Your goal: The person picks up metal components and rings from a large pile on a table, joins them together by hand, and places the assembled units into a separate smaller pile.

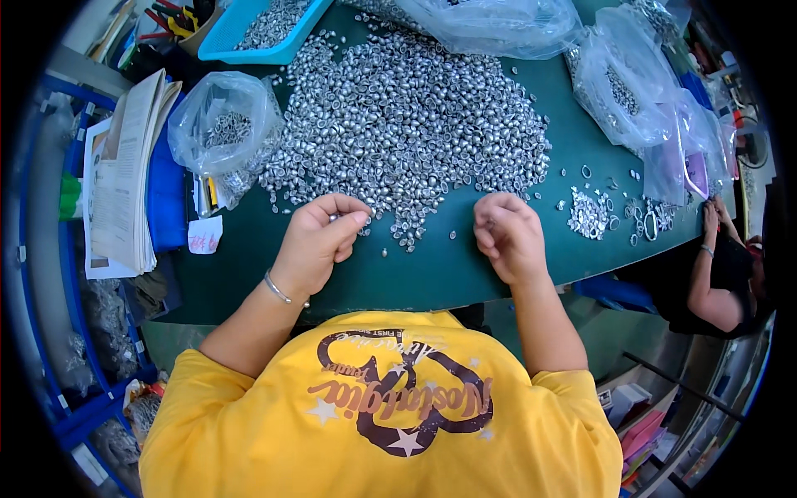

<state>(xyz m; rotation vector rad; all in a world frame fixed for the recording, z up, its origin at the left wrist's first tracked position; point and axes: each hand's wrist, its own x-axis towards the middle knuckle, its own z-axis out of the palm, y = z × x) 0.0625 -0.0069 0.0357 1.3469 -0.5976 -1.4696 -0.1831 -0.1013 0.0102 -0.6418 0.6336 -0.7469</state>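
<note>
Nearest the camera: person's yellow t-shirt [382, 415] w/ dark print, both forearms coming up onto the green table [415, 270].

Left hand [320, 241], silver bracelet [278, 289] on the wrist, is curled, thumb & forefinger pinched on one small silver metal piece [334, 217] at the near edge of the pile. Right hand [508, 235] is loosely clenched, knuckles up, resting on the table just below the pile's near edge; can't tell if anything is inside it. A few stray pieces lie on the table btwn the hands.

Just beyond the hands: big pile of small silver metal ring-like parts [407, 124], spread across the table centre. To the right, well apart from the pile, a small sorted heap [588, 214] plus a few loose rings near it.

Left side: stack of papers [124, 174] on a blue surface, small white note [204, 235] at the table edge, clear plastic bag [222, 124] w/ parts inside, touching the pile's left edge.

Far edge: light blue plastic basket [257, 33] filled w/ same parts, large clear bag [490, 25] at top centre, more clear bags [631, 83] at top right.

Far right: another person's hand [711, 217] at the table corner, arm in dark clothing.
</note>
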